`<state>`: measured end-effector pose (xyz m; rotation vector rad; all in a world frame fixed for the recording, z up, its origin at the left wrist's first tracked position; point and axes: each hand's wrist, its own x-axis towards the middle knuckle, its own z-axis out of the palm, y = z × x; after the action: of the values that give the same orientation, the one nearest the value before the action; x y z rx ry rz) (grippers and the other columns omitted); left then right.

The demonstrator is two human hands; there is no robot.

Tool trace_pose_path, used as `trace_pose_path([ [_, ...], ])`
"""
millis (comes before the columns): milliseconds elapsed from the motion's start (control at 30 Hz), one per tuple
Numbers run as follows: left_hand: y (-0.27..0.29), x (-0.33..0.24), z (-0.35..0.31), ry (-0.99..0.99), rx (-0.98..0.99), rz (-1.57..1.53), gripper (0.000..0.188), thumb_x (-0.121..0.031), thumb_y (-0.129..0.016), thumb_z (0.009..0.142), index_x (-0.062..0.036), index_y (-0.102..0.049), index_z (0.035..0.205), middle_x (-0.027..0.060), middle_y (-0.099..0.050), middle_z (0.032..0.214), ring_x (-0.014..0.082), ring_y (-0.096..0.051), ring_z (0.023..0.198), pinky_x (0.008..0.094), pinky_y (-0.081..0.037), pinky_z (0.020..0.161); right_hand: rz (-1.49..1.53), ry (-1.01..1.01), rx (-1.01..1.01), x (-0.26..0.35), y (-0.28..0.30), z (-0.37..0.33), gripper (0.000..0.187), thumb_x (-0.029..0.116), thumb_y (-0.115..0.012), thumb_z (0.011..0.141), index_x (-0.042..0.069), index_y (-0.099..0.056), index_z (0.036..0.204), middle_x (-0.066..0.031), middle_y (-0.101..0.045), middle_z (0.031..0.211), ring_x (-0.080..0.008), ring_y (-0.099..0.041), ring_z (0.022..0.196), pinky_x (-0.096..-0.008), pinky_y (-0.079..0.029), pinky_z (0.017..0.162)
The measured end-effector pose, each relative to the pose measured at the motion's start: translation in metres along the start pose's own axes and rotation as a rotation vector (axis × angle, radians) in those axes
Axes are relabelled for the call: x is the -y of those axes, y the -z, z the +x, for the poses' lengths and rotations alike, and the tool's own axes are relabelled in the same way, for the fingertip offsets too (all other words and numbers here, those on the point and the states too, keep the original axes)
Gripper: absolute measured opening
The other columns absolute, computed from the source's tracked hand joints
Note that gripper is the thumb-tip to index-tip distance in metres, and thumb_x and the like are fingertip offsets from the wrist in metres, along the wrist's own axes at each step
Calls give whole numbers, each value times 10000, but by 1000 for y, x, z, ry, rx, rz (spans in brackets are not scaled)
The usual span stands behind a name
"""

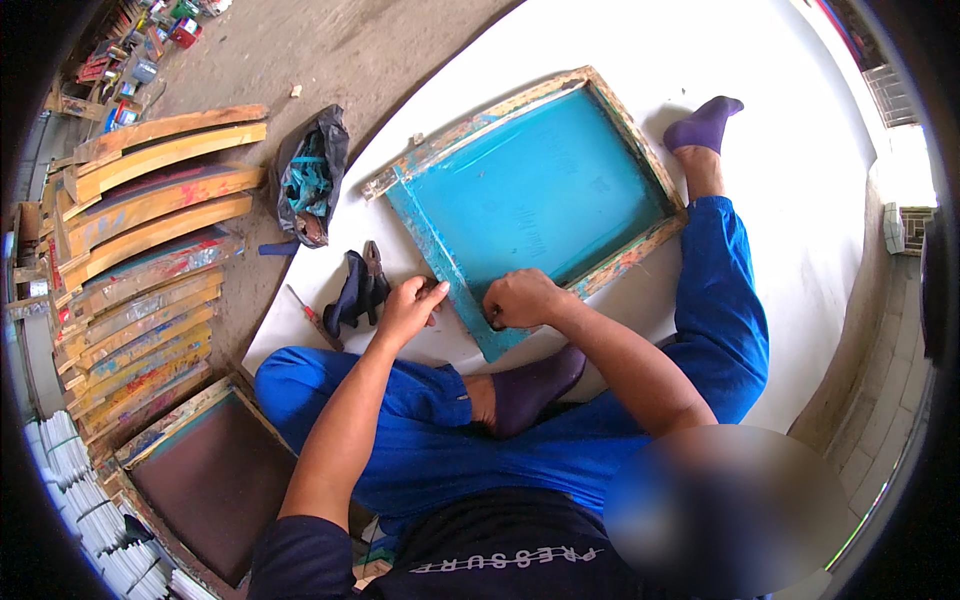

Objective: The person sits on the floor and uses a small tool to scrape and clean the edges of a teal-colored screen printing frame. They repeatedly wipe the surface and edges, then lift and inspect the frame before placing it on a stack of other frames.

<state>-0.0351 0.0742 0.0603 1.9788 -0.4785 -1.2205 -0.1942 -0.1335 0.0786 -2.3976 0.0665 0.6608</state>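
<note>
Because the frame [428,238] lies flat on the white sheet [815,150], between the person's legs, both hands can reach its near end without the body having to move. It sits askew, one corner pointing towards the lap, its blue mesh [560,185] facing up within the wooden rails.

At the outer side of the teal near rail, the left hand [408,308] is half curled, thumb towards the wood; whether thumb and fingers meet, or pinch anything, I cannot tell. Over the near corner, the right hand [525,300] is bent with its fingers curled under; its own back hides the tips, so I cannot tell if they clamp something. Having one hand on either side of the rail probably helps keep that corner under control.

The right foot [705,120] is stretched out beyond the frame's right side and the left foot [540,390] is tucked in below the corner, which seems to leave the frame its own space.

Pliers [374,270], a dark bundle [349,297] and a red-handled tool [312,315] lie left of the left hand, presumably for easy reach. Farther off, a black bag [309,175] holds blue scraps, and other frames [165,185] stand in a row, perhaps to save floor space.
</note>
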Motion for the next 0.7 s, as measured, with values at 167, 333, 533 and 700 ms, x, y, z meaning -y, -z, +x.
trace_pose_path([
  [167, -2, 0, 1, -10, -33, -36, 469, -459, -744, 968, -3, -679, 879, 31, -640, 713, 126, -651, 560, 291, -523, 523, -78, 87, 0, 1, 3, -1, 186, 291, -656, 846, 174, -796, 883, -173, -766, 860, -388, -759, 844, -521, -605, 754],
  [333, 0, -4, -1, 9, -27, -27, 465, -455, -753, 963, -2, -686, 884, 39, -656, 719, 127, -660, 568, 287, -523, 520, -140, 143, -7, 1, 0, -1, 221, 281, -644, 862, 100, -764, 818, -187, -760, 839, -390, -761, 834, -529, -600, 753],
  [533, -1, -6, 0, 39, -20, -93, 451, -444, -759, 960, 2, -705, 919, 50, -688, 745, 128, -650, 553, 277, -518, 519, -128, 194, -18, -6, -8, 2, 226, 267, -653, 839, 65, -743, 795, -211, -756, 853, -413, -753, 838, -536, -599, 763],
  [700, 1, -8, 0, 47, 0, -96, 441, -439, -761, 958, -1, -717, 949, 55, -689, 751, 120, -645, 558, 276, -512, 512, -93, 169, -42, -9, -12, 1, 219, 259, -640, 844, 88, -766, 901, -202, -753, 863, -412, -747, 848, -544, -593, 767],
])
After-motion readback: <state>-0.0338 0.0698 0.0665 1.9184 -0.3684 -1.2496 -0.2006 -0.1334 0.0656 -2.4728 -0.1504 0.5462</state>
